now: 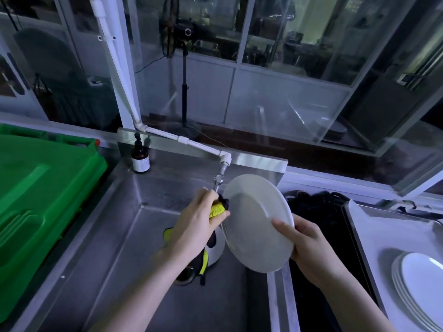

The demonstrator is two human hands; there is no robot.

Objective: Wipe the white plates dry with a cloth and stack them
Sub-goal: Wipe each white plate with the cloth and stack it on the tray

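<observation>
My left hand clenches the yellow-and-black cloth against the tilted white plate, which my right hand grips by its rim above the steel sink.

Brown pump bottle (upright) stands beside green bin.

We see a white plate, a yellow-and-black cloth, a bright green bin at nine o'clock, white stacked plates at four o'clock
</observation>
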